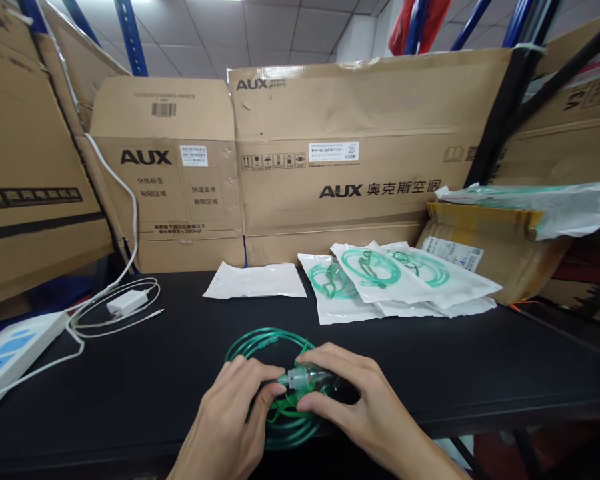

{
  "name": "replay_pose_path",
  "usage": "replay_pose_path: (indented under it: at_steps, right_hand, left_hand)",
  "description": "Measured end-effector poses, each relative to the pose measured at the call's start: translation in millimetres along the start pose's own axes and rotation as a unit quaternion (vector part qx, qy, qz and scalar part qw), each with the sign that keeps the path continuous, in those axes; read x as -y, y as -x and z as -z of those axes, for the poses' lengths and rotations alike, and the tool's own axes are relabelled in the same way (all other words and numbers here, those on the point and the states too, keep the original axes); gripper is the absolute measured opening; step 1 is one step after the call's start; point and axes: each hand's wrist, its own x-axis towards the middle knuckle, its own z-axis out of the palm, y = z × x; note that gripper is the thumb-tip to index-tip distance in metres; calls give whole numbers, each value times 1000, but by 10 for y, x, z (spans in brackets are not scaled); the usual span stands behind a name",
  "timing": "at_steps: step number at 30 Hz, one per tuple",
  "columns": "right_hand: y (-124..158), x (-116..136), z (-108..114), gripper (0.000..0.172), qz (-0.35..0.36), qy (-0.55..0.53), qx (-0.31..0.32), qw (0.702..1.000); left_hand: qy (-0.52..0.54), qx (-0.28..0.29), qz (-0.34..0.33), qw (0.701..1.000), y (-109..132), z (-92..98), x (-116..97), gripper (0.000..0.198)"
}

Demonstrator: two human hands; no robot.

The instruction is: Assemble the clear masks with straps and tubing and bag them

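Near the front edge of the black table, a clear green oxygen mask (pixel 307 379) is held between both hands. My right hand (pixel 353 393) curls its thumb and fingers around the transparent mask body. With thumb and forefinger, my left hand (pixel 245 400) pinches the tubing connector (pixel 283 380) at the mask's pale port. Beneath and behind the hands lies a coil of green tubing (pixel 267 335), with a green strap near the mask. The fingers hide part of the connector and of the mask.
Behind stand a flat white pouch (pixel 255 280) and several sealed packs of green tubing (pixel 370 273). An open carton (pixel 480 247) is at right, with more packs on top. On the left lie a white charger with cable (pixel 127 303) and a power strip (pixel 15 360). Cardboard panels (pixel 330 160) wall the back.
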Motion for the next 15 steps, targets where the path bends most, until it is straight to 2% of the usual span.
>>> replay_pose_path:
  at_steps: [15]
  right_hand:
    - [-33, 5, -12, 25, -8, -22, 10, 1000]
  left_hand:
    - [13, -27, -10, 999, -8, -6, -62, 18]
